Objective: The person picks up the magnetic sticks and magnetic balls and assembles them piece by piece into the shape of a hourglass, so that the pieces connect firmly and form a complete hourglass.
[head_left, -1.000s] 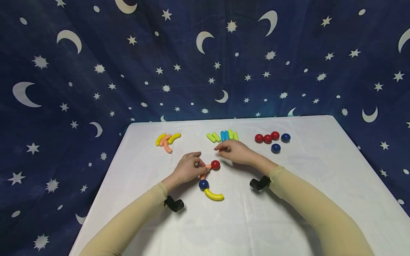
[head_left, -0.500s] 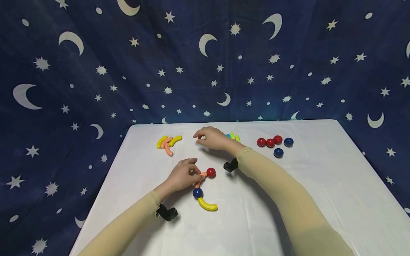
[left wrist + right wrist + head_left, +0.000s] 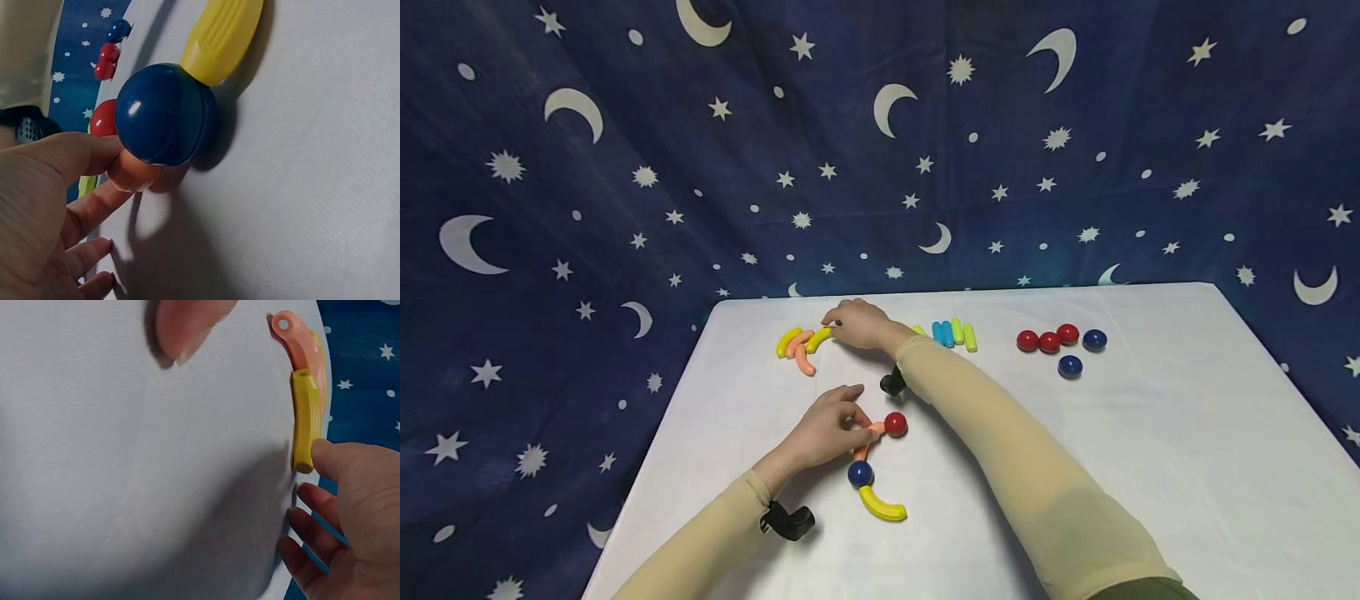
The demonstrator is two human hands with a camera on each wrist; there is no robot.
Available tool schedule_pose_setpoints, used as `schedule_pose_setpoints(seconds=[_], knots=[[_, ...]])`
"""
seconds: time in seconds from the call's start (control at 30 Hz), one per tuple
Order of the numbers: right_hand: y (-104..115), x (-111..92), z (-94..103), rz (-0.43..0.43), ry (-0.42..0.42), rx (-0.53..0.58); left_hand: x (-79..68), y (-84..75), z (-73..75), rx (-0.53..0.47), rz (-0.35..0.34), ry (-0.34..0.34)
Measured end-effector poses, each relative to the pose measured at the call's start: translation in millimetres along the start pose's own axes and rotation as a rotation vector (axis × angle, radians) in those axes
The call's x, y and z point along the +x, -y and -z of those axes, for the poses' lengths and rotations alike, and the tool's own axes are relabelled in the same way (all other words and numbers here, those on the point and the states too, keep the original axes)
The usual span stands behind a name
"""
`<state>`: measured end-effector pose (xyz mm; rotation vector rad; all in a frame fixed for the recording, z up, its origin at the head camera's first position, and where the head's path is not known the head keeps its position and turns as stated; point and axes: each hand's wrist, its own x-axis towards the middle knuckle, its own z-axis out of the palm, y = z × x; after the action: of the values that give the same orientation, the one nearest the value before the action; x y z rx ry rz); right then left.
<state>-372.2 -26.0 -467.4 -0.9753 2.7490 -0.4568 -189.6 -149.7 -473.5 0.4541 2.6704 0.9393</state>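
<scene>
In the head view my left hand (image 3: 829, 427) pinches an orange curved magnetic stick (image 3: 132, 172) between thumb and finger. The stick joins a red ball (image 3: 896, 424) at its upper end and a blue ball (image 3: 861, 474) at its lower end. From the blue ball a yellow curved stick (image 3: 882, 505) extends, lying on the table. My right hand (image 3: 859, 323) reaches to the far left pile, its thumb at the end of another yellow curved stick (image 3: 306, 422). Its other fingers are loosely bent past that end, apart from it.
An orange curved stick (image 3: 804, 360) and other curved sticks lie in the far left pile. Blue straight sticks (image 3: 942, 334) and green ones (image 3: 971, 338) stand mid-back. Several red balls (image 3: 1048, 342) and blue balls (image 3: 1070, 367) sit far right. A starry curtain (image 3: 880, 167) hangs behind the white table (image 3: 1150, 467).
My right hand has moved left, from in front of the straight sticks to the curved stick pile. The left hand keeps its hold on the orange stick. The head view has shifted slightly.
</scene>
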Motion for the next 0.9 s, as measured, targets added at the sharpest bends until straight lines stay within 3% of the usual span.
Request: schedule_pose_setpoints(seconds=[0.23, 0.47, 0.7, 0.9], knots=[[5.6, -4.8, -5.8, -0.058, -0.045, -0.093, -1.8, -3.4, -5.1, 0.01, -0.016, -0.003], [1.1, -30.4, 6.3, -0.052, -0.128, -0.067, 1.6, -3.7, -4.4, 0.065, 0.012, -0.025], [-15.2, -88.1, 32.9, -0.082, -0.226, 0.116, 15.7, -10.0, -6.1, 0.07, 0.033, -0.038], [-36.6, -159.8, 26.6, -0.178, -0.232, 0.317, 30.5, -18.4, -14.2, 0.073, 0.061, -0.072]])
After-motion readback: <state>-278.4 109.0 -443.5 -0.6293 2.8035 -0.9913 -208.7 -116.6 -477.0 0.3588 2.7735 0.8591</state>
